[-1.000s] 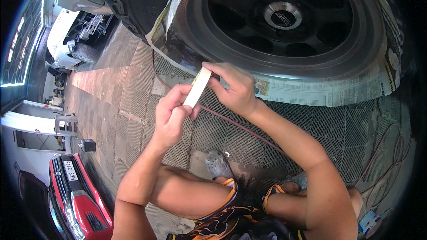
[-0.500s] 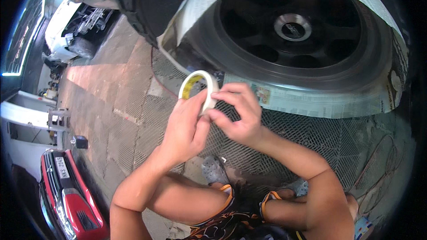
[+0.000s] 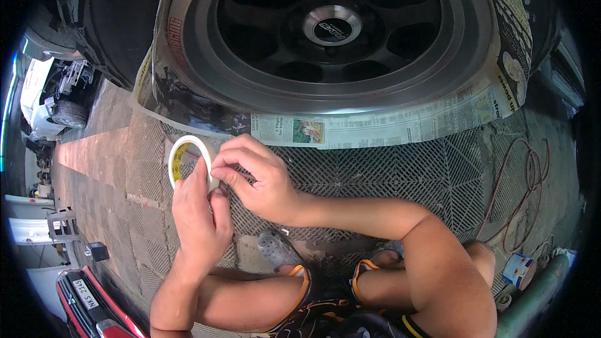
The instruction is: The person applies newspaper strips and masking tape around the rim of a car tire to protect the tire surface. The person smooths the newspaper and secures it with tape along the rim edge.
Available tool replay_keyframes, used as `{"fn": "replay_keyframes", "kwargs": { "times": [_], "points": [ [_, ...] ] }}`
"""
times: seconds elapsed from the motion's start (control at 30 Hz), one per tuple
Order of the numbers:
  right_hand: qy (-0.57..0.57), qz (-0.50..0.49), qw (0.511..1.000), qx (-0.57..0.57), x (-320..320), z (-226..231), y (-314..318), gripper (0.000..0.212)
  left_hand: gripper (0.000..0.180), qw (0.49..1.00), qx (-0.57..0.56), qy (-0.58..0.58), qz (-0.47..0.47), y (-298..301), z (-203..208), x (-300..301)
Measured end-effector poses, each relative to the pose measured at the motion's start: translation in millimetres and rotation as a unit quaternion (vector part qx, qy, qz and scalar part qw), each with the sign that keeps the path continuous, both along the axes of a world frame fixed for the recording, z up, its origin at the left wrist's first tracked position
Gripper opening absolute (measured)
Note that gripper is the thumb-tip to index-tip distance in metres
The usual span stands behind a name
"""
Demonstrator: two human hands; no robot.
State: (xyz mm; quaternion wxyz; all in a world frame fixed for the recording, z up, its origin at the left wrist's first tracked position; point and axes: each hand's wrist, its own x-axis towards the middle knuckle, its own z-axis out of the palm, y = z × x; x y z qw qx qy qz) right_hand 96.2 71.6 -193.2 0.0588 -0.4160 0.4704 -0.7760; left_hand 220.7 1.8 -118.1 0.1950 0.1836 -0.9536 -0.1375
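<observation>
My left hand grips a roll of white masking tape, with fingers through its ring and the yellow printed core showing. At the roll's right side, my right hand is closed in a pinch, thumb and fingertips against the tape's outer face. Whether a loose tape end lies between those fingertips is too small to see. Just beyond my hands is a wheel with a dark spoked rim and a silver centre cap. Newspaper sheets line the rim's edge, between it and the black tyre.
Ridged floor mats lie under me. A red hose is coiled at right, near a paint can and a green cylinder. At left are a red car bumper, a small black box and a partly stripped white vehicle.
My view has swung, so the wheel now sits further left and higher. Both hands and the tape roll appear lower left; my grip looks much the same.
</observation>
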Motion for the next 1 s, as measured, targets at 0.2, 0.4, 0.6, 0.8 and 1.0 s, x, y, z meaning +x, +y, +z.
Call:
{"fn": "replay_keyframes", "kwargs": {
  "times": [0.2, 0.4, 0.6, 0.8, 1.0],
  "points": [
    [-0.068, -0.008, 0.997, -0.019, 9.3, -3.2, -9.1, 0.018, 0.053, 0.998, 0.022, -0.025, 0.047, -2.0, -0.1, -2.1],
    [-0.047, -0.009, 0.999, 0.005, 12.8, -4.7, -9.3, 0.017, 0.051, 0.997, 0.022, -0.018, 0.066, 1.0, 0.2, -1.3],
    [-0.009, -0.026, 0.999, 0.021, 18.0, -11.1, -16.3, 0.017, 0.049, 0.997, 0.015, -0.017, 0.075, -0.9, -2.2, 1.9],
    [-0.053, -0.009, 0.998, 0.025, 21.6, -12.4, -20.7, 0.016, 0.049, 0.995, 0.025, -0.034, 0.089, -5.0, -3.1, 3.6],
    [0.018, -0.042, 0.999, 0.018, 20.5, -16.6, -22.2, 0.017, 0.048, 0.995, 0.006, -0.040, 0.089, -3.5, -0.5, 6.6]
  ]
}}
